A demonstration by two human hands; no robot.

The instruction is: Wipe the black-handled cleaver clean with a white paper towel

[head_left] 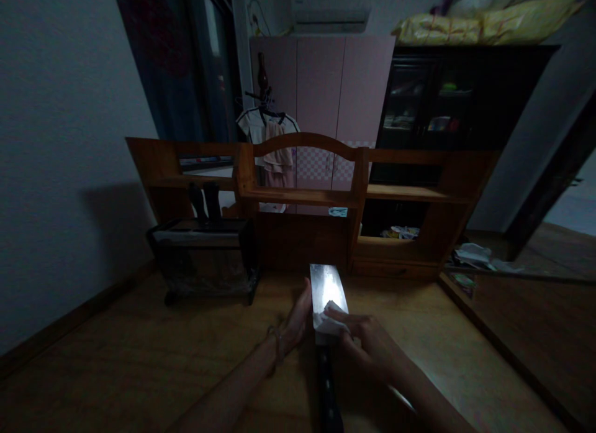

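A cleaver [326,287] with a wide, shiny blade is held over the wooden tabletop, its black riveted handle [328,389] pointing back toward me. My left hand [298,318], with a bracelet at the wrist, is closed on the blade's left edge; part of its fingers is hidden behind the metal. In my right hand [365,340] is a folded white tissue [329,324], pressed by the fingers against the lower part of the blade. Beneath my right forearm a thin bright curved edge [401,397] shows, too little to name.
A black-framed knife block [205,259] with two dark handles sticking up stands at the left. A wooden shelf unit [302,195] runs along the back of the tabletop [209,358]. A raised wooden rim [503,346] borders the right side. The room is dim.
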